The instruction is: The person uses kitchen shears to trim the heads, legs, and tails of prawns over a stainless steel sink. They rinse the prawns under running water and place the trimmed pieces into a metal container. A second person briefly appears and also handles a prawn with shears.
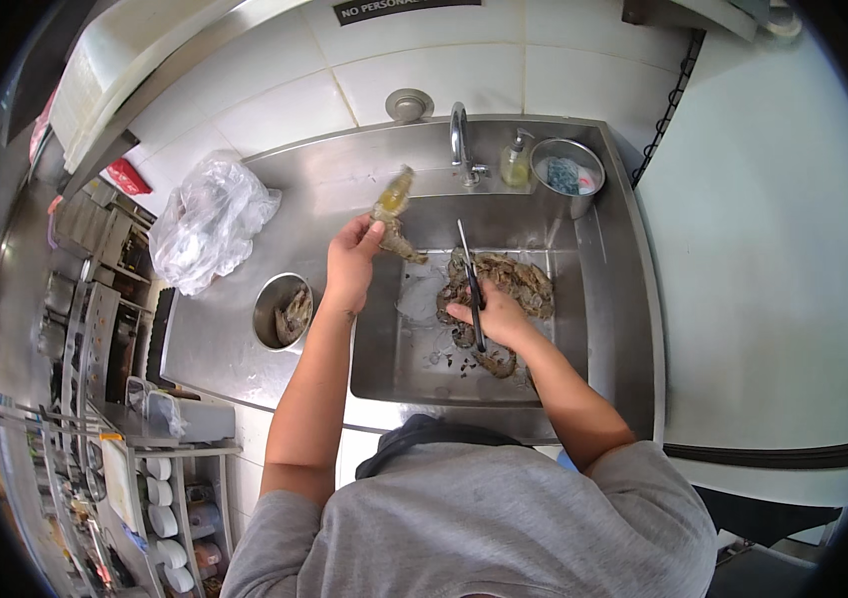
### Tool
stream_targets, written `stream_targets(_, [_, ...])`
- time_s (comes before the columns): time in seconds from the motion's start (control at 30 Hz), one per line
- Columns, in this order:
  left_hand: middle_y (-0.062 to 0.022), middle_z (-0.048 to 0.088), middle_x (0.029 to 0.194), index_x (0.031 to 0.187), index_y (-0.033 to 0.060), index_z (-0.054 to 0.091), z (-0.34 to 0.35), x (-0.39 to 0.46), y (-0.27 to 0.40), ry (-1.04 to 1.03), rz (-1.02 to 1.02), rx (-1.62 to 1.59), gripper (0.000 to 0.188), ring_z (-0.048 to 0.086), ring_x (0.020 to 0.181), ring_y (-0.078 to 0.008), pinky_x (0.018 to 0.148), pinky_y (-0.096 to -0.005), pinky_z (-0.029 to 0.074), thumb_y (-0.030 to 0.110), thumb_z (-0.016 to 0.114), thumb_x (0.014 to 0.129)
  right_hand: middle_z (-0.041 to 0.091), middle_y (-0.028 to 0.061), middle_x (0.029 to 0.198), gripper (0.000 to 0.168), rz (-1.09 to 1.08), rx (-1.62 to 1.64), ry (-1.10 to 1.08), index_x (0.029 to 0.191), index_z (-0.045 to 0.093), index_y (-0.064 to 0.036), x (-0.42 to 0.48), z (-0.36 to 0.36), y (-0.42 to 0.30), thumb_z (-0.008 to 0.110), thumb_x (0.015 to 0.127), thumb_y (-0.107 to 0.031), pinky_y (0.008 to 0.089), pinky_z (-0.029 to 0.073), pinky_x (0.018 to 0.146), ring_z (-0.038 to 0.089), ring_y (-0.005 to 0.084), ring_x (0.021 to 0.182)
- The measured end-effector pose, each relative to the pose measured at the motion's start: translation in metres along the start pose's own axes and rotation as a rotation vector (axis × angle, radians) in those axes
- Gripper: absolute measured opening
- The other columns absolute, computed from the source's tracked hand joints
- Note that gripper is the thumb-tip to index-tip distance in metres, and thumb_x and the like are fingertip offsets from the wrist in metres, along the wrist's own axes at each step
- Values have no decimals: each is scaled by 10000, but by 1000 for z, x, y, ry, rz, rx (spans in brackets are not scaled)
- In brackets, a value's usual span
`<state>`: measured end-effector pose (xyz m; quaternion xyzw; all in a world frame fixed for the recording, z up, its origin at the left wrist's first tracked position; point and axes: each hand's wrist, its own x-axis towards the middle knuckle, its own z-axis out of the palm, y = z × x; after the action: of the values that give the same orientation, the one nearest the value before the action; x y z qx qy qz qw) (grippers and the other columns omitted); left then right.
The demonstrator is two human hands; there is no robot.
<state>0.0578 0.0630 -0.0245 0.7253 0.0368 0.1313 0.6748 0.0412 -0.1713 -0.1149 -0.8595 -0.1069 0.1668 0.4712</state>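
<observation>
My left hand (353, 254) pinches a raw shrimp (394, 198) above the left rim of the stainless steel sink (409, 381). In my right hand (499, 314) is a pair of black-handled scissors (472, 288), their blades pointing toward the faucet. Both blades look close together. Below and beyond the scissors lies a heap of raw shrimp (521, 280) in the basin, with pieces of ice beside it and small dark scraps nearer me. A steel container (261, 314) on the counter, left of the basin, holds more shrimp.
A crumpled clear plastic bag (211, 220) rests on the left of the counter. Behind the basin stand a chrome faucet (458, 138), a soap pump bottle (515, 164) and a steel pot (588, 200) with scouring material inside. A tall pale panel (760, 261) borders the sink on the right.
</observation>
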Motion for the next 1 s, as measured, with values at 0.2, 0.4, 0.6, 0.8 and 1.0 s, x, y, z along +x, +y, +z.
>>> stream_targets(0.2, [24,616,919,1086,80,624,-16,-9,-11,-63,-156,26,233,500,832,-74,784,-261,377,250,543,949,641,108,958,634,16,320,7,1228,511,-56,-9,1,26,744,763,-418,335,480,817,628,218,915])
stream_targets(0.4, [36,601,976,1135,79,601,-13,-28,-5,-139,-232,-205,261,494,888,-70,823,-258,359,255,517,962,607,77,891,495,-89,733,-245,1122,520,-13,-25,-21,-35,664,859,-406,275,482,719,604,150,787])
stream_targets(0.6, [6,606,1038,1164,25,575,-3,-35,18,-149,-68,-160,293,495,948,-77,872,-248,356,233,512,967,628,79,831,656,-14,623,-443,1158,505,-3,-55,-25,-74,513,878,-596,281,488,693,639,182,742])
stream_targets(0.8, [-42,605,1073,1185,-14,554,8,-29,10,-123,-23,-91,305,506,1042,-117,970,-270,338,188,533,957,633,72,796,751,-2,737,-499,1108,541,-32,-54,-28,-86,410,839,-721,249,449,548,645,178,667])
stream_targets(1.0, [-43,607,1070,1186,-16,555,13,-25,4,-122,1,6,301,520,1027,-122,958,-263,354,174,544,953,603,52,694,686,14,983,-495,1051,560,-28,-50,-37,-85,475,846,-677,249,443,528,611,162,606])
